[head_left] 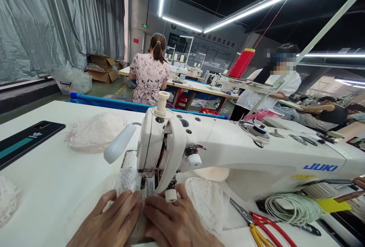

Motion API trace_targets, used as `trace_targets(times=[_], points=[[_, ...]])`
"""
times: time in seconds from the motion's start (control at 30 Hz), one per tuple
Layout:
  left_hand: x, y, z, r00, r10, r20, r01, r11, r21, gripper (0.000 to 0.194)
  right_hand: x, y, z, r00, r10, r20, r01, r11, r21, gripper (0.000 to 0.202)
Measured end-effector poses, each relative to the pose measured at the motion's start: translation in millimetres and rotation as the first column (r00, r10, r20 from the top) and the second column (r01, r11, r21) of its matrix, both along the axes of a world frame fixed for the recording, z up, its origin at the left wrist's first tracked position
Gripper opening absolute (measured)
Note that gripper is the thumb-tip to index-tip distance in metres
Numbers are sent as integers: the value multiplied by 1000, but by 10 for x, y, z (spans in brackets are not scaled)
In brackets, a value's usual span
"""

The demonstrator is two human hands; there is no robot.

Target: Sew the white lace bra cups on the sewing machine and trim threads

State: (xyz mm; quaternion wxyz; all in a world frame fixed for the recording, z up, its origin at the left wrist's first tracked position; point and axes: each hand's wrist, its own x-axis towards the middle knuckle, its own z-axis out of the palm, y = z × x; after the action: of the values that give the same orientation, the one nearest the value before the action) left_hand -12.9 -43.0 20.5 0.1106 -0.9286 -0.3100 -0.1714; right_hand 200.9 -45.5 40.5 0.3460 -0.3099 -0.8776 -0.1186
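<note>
A white sewing machine (222,136) stands over the table, its needle area partly hidden behind the head and my fingers. Sheer white lace fabric (125,180) lies under the presser area. My left hand (114,216) rests on this fabric at the left of the needle, fingers bent and close together, pressing it. Just right of the needle, my right hand (175,216) has its fingers curled at the fabric edge, under the white tension knob. White lace cup pieces (205,197) lie beside my right hand.
A lace bundle (97,131) and a black phone-like box (31,140) lie on the left of the white table (57,186). Red-handled scissors (270,228) and coiled pale cord (293,207) are at the right. Other people sit or stand beyond the machine.
</note>
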Motion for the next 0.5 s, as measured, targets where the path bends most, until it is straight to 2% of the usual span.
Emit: trace_targets(times=[0.07,0.13,0.23,0.33,0.5], points=[[-23,46,-75,997,-77,8,75,990,121,45,5,0,-5,1000,-17,15,18,1000,-17,43],[-20,76,-117,995,-95,35,88,985,149,47,10,4,-19,999,-25,32,26,999,-36,47],[25,93,-110,992,-56,116,43,993,112,44,27,15,-43,997,-28,73,34,996,-80,49],[60,111,-80,992,-14,122,8,999,50,40,47,29,-62,994,-46,101,59,990,-131,52],[35,163,-74,992,-7,126,4,1000,24,45,38,48,-69,997,-61,39,64,994,-92,55]])
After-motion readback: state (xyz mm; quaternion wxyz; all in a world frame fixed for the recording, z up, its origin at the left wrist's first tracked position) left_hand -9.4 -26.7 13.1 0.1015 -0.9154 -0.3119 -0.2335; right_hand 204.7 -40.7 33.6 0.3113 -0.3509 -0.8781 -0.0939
